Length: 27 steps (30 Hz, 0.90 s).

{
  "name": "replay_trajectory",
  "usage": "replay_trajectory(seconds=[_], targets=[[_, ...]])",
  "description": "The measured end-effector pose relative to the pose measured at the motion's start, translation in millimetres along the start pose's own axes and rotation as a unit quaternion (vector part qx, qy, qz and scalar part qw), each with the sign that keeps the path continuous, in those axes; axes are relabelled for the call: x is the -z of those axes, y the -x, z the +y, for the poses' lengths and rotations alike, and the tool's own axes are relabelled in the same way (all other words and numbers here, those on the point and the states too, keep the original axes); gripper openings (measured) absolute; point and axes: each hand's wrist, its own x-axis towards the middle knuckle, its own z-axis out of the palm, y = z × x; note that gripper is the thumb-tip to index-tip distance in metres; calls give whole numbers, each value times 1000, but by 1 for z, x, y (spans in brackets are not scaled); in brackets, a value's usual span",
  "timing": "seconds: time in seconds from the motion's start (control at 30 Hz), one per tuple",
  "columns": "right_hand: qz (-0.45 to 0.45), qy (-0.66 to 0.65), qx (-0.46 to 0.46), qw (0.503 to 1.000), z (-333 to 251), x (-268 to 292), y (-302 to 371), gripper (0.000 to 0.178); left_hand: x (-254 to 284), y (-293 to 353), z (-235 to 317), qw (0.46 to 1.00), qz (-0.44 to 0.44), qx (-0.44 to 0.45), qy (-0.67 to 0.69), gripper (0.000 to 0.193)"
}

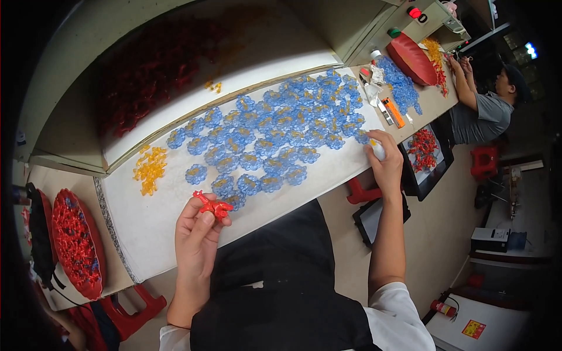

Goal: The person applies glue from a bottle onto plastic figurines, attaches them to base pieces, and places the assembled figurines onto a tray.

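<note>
My left hand (198,234) is closed, pinching a small red plastic figure (214,207) between thumb and fingers, above the near edge of the white-covered table. At the table's right edge, my right hand (385,161) is curled round a small white bottle (377,150) with a yellowish tip. A blue translucent flower-shaped piece (361,136) lies beside that tip. Many similar blue pieces (272,147) with yellow centres spread over the table in a loose layer. Towards the left sits a small pile of yellow plastic pieces (150,169).
A hooded bench (170,70) with a heap of red pieces rises behind the table. Far left stands a red tray (96,275) of red parts. An orange box cutter (393,112) and a pile of blue pieces (398,85) lie at right, near a seated person (489,111).
</note>
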Motion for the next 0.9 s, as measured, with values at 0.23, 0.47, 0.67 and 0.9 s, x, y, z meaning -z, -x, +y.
replay_trajectory(seconds=[0.23,0.47,0.67,0.9], targets=[[-67,48,11,997,-14,-1,-2,33,5,-1,9,1000,13,-5,-11,23],[-91,26,26,995,-36,-5,32,34,16,-1,16,999,-17,19,45,23],[34,52,191,980,-58,0,53,24,14,0,3,993,-83,39,79,20],[90,-91,37,991,-64,-6,57,21,25,8,16,993,-87,20,81,20]])
